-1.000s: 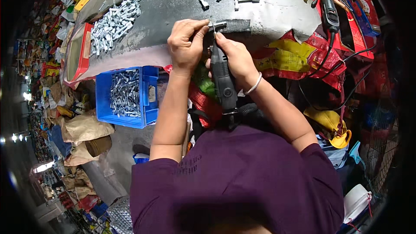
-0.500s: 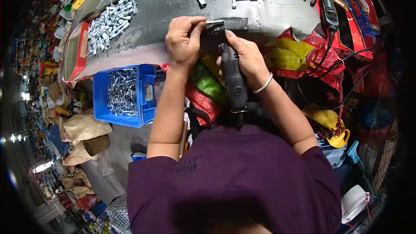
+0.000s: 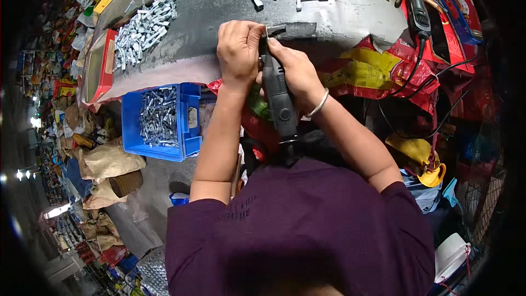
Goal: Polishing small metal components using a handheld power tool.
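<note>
Head view shows the left hand point(image 3: 239, 49) pinching a small metal part point(image 3: 278, 29) at the table edge point(image 3: 164, 73), the right hand point(image 3: 299, 74) gripping a rotary tool point(image 3: 279, 93). Grinding seems the present step; the next move likely needs a steady pinch.

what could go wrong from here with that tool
The slim metal bit of the black cylindrical handheld power tool sits close to the bare left hand, so a slip might nick it. A thin black cable droops off the grey-topped table; snagging it could drag the second black power tool down.
</note>
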A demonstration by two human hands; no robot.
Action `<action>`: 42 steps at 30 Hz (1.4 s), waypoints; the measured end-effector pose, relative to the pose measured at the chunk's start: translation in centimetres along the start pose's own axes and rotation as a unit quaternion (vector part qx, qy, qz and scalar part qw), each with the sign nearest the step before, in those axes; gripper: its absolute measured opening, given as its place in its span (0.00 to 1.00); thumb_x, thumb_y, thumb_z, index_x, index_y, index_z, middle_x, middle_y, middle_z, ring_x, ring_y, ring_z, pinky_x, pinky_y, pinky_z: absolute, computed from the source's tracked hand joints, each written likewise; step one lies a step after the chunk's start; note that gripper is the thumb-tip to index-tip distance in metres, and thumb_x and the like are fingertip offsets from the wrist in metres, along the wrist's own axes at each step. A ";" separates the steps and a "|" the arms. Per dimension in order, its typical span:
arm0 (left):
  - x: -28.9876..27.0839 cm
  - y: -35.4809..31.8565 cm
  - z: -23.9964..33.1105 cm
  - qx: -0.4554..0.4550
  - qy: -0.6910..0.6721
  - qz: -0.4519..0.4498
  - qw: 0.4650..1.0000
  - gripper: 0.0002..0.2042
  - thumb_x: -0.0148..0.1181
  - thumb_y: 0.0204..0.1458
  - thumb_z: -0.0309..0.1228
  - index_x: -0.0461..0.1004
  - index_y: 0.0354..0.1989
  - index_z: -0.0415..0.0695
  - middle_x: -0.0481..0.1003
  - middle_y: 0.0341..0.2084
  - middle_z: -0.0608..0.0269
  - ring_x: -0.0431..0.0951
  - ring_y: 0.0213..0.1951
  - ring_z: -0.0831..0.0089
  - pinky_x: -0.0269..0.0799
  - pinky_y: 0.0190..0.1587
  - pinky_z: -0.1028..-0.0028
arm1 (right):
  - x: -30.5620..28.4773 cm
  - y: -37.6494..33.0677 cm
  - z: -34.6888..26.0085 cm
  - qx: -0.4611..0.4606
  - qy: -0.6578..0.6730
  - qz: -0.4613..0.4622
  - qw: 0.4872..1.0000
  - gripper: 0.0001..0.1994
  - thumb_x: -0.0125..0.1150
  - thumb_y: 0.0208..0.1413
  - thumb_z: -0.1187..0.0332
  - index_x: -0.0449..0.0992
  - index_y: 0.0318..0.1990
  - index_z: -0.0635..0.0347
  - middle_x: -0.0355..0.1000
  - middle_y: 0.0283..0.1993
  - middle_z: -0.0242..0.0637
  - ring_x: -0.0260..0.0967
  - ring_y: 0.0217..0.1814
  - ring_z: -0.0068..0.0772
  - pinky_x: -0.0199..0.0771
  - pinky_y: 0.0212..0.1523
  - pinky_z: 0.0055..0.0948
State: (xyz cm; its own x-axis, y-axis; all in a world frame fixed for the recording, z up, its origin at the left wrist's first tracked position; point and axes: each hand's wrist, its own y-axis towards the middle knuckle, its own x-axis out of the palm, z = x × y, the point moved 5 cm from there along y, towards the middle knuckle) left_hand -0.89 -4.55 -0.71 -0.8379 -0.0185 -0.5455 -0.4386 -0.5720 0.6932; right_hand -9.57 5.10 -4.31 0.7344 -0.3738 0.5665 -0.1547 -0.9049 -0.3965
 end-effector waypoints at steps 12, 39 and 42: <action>-3.3 2.4 -4.1 -0.137 0.001 0.074 0.988 0.08 0.60 0.61 0.31 0.79 0.31 0.43 0.76 0.28 0.63 0.71 0.34 0.64 0.69 0.44 0.67 | -2.8 -1.6 -0.7 -0.023 -0.032 0.016 0.999 0.23 0.53 0.68 0.47 0.74 0.36 0.61 0.76 0.22 0.41 0.69 0.14 0.32 0.69 0.17 0.26; -0.3 0.8 1.2 -0.050 -0.160 -0.003 0.986 0.09 0.62 0.50 0.13 0.82 0.38 0.37 0.82 0.34 0.62 0.78 0.32 0.76 0.75 0.38 0.79 | -3.0 -1.6 -0.5 -0.028 0.004 0.008 1.000 0.22 0.52 0.69 0.49 0.74 0.37 0.62 0.75 0.22 0.41 0.70 0.15 0.32 0.69 0.16 0.26; -0.4 0.6 0.9 -0.074 -0.164 -0.037 0.983 0.09 0.61 0.51 0.13 0.82 0.38 0.37 0.81 0.34 0.61 0.78 0.33 0.75 0.75 0.38 0.79 | -2.3 -1.5 -0.8 -0.021 0.016 0.015 1.000 0.21 0.52 0.69 0.51 0.73 0.35 0.63 0.75 0.21 0.41 0.69 0.14 0.31 0.67 0.15 0.24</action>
State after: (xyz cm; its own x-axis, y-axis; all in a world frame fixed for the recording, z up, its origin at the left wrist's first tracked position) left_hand -1.12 -4.13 0.39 -0.8762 0.2788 -0.3931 -0.4699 -0.6753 0.5685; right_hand -11.55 7.11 -4.42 0.7080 -0.4059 0.5779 -0.2044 -0.9011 -0.3825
